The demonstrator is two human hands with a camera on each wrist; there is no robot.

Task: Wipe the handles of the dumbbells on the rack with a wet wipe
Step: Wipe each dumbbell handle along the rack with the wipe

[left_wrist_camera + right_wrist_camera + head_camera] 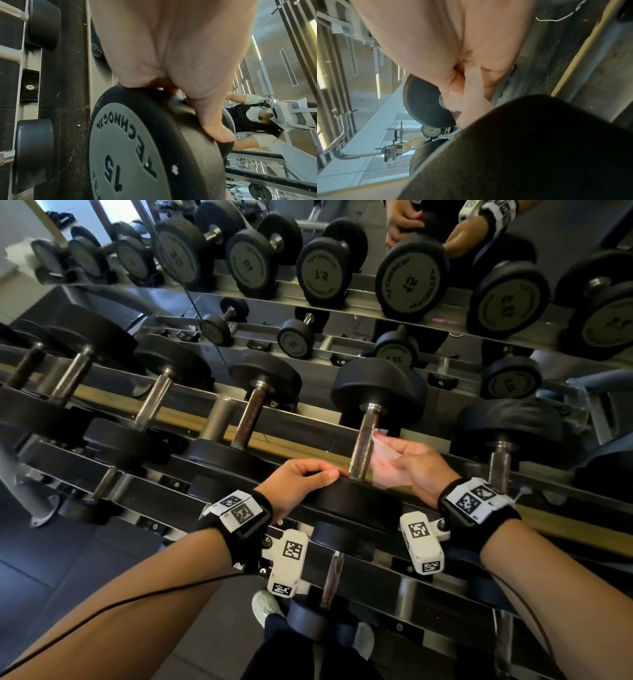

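Left hand: the left hand [301,479] rests on top of the near weight head [356,501] of the 15 dumbbell; fingers curl over the upper rim, thumb [217,129] pressed along the rim edge. It holds nothing else.
Right hand: the right hand [416,462] sits just right of the dumbbell handle [363,445], palm turned toward the handle, fingers loosely bent around a wet wipe [385,455].
Wet wipe: thin, translucent and crumpled, lying across the right palm and fingers; its upper corner touches the right side of the handle. In the right wrist view the wet wipe [471,86] hangs as a pale strip from the fingers.
Dumbbell handle: a brownish, worn metal bar running away from the person, between the two hands, joining the near head under the left hand to the far weight head [375,390].
Marking: the grey end plate [123,155] below the left thumb reads "15".
Rack: the rack rail [205,419] runs to the left of the left hand and carries further dumbbells [255,405].
Mirror: a mirror [342,313] beyond both hands reflects the row of weights.
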